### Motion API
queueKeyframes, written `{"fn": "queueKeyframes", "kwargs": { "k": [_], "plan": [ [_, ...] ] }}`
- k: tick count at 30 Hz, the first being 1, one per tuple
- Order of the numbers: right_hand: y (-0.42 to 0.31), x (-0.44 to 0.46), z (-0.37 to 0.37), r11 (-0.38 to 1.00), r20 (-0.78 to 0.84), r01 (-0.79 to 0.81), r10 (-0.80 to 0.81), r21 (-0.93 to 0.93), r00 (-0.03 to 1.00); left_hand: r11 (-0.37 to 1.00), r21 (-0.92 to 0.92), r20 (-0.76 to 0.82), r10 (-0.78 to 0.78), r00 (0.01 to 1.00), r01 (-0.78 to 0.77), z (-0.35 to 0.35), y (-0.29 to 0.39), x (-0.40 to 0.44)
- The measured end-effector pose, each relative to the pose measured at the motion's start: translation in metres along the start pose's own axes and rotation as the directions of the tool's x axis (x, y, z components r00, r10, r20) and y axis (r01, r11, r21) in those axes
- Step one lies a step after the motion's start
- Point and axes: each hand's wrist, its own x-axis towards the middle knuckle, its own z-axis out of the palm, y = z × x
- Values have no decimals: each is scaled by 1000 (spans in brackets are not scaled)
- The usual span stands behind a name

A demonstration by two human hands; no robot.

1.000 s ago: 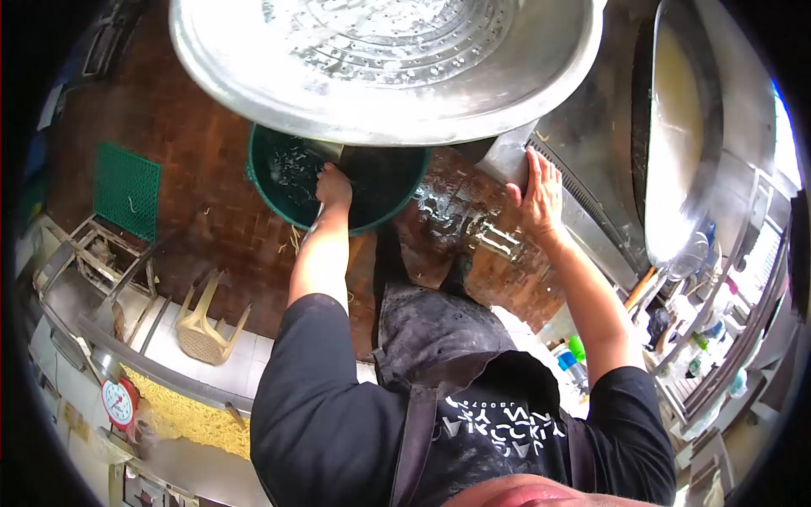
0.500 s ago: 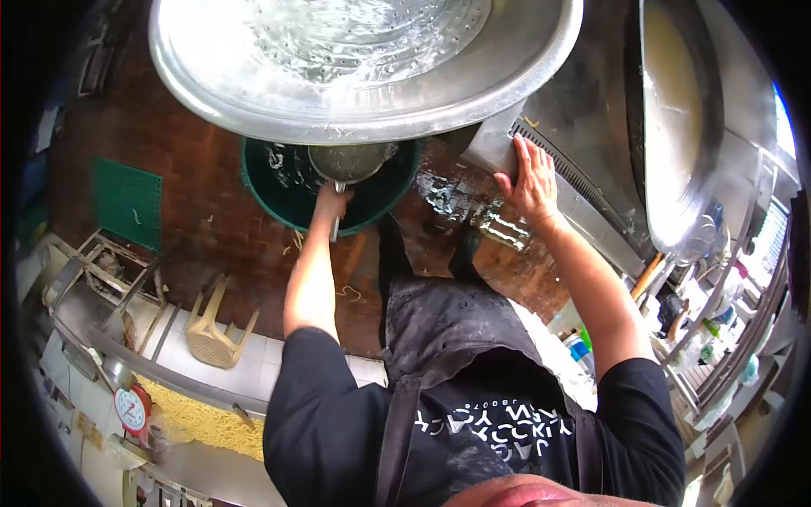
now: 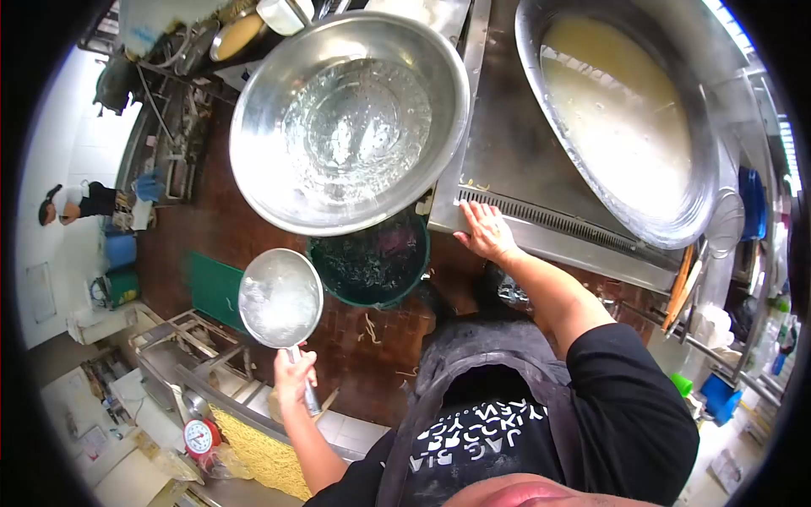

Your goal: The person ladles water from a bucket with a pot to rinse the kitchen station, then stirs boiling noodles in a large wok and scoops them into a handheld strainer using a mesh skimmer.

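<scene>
My left hand [image 3: 294, 377] is wrapped round the short straight handle of a round metal scoop [image 3: 280, 297]. The scoop is raised over the floor, left of a dark green bucket [image 3: 372, 269]; whether its bowl is solid or mesh I cannot tell. Above and partly over the bucket is a wide steel basin [image 3: 351, 215] with clear water in its bottom. My right hand [image 3: 487, 232] lies with spread fingers on the front edge of a steel cooking counter [image 3: 507, 127], beside its slotted vent, holding nothing.
A big wok [image 3: 583, 173] of cloudy yellowish liquid sits on the counter at right. At lower left, pale noodles [image 3: 262, 448] fill a tray near a red dial scale [image 3: 200, 437]. A green mat [image 3: 216, 287] and stray noodles lie on the brown tiled floor.
The scoop has come up out of the green bucket, leftward and toward me, in my left hand. My view has shifted, showing more of the basin and wok. My right hand stays on the counter.
</scene>
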Motion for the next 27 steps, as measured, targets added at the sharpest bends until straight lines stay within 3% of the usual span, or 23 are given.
{"fn": "queueKeyframes", "kwargs": {
  "k": [4,7,10,12,15,17,21,23,27],
  "plan": [
    [8,-4,-3,999,-33,19,-18,42,999,987,89,10,137,991,-137,18,114,-23],
    [14,-7,0,995,-23,12,-10,95,1000,929,238,107,266,958,-284,49,202,-6],
    [18,-9,1,991,-3,13,-13,135,1000,900,247,169,324,931,-359,97,284,33],
    [22,-8,0,986,3,18,-19,167,1000,831,359,229,364,903,-426,132,332,74],
    [23,-11,-5,986,20,13,-17,167,1000,771,486,257,324,910,-412,182,389,131],
    [25,-11,-7,977,10,20,-22,210,1000,777,530,185,286,940,-340,218,415,141],
    [29,-12,-2,974,-13,29,-27,227,1000,842,430,163,283,945,-326,254,435,148],
    [30,-12,-4,970,-13,36,-34,240,999,892,311,251,255,934,-328,254,437,152],
    [33,-12,-3,969,-46,52,-42,243,998,982,28,455,156,877,-189,242,422,143]
  ]
}}
